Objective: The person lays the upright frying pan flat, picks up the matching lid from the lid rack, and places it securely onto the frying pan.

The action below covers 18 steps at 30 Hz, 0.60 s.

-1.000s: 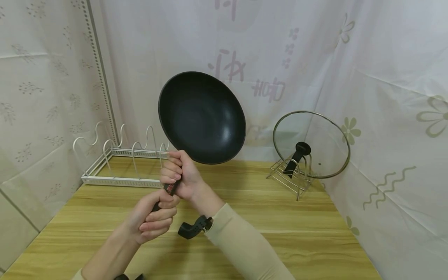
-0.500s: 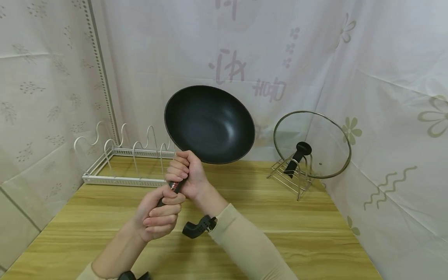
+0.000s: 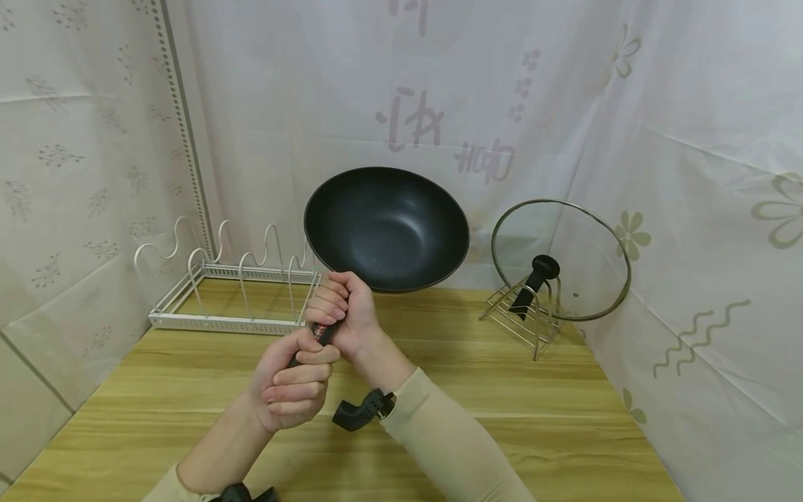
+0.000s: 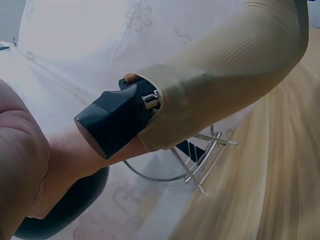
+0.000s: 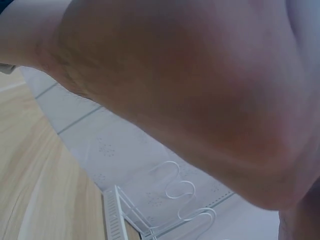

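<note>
"Two hands hold the pan (image 3: 389,230) by its handle (image 3: 323,333); the right hand (image 3: 346,314) grips near the bowl, the left hand (image 3: 296,383) wraps the lower end; both have their fingers curled firmly round it."

"And what has just changed for us?"

"The bowl has come lower and drifted to our right; its inside, which faced us, now tips more upward; we'd judge the pan is being levelled under two-handed control; it is held up over the table (image 3: 533,411), between the white rack (image 3: 226,324) and the glass lid (image 3: 586,247) in the head view."

"Any writing we can read?"

"Little; the handle bears a reddish label (too small for us to make out); the curtain (image 3: 282,84) shows large faint characters and blurred lettering; we find no legible brand."
</note>
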Available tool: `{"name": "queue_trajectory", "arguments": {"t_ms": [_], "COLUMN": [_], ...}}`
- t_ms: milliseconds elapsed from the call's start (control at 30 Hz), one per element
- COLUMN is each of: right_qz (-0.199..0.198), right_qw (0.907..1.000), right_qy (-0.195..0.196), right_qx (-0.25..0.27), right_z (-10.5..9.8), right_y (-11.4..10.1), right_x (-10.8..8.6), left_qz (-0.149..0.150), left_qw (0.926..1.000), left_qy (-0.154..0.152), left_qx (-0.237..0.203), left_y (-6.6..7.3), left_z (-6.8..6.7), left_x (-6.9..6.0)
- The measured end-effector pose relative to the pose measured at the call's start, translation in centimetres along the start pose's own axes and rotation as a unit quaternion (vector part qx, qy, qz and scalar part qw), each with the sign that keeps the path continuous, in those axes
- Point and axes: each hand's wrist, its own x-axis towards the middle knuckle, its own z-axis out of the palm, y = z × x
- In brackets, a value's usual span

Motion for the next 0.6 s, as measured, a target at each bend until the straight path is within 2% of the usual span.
{"name": "queue_trajectory", "arguments": {"t_ms": [133, 367, 600], "right_qz": [-0.005, 0.012, 0.008], "right_qw": [0.9999, 0.9999, 0.9999], "right_qy": [0.012, 0.003, 0.013], "right_qx": [-0.004, 0.008, -0.002], "right_z": [-0.06, -0.28, -0.37], "right_y": [-0.16, -0.48, -0.54], "right_x": [-0.32, -0.62, -0.88], "left_qz": [-0.004, -0.005, -0.013], "left_qw": [1.0000, 0.9999, 0.9999], "left_qy": [0.001, 0.008, 0.003], "left_qx": [-0.001, -0.005, -0.010], "left_y": [-0.05, -0.19, -0.16], "left_z": [-0.09, -0.20, -0.39], "left_x": [0.20, 0.37, 0.37]}}
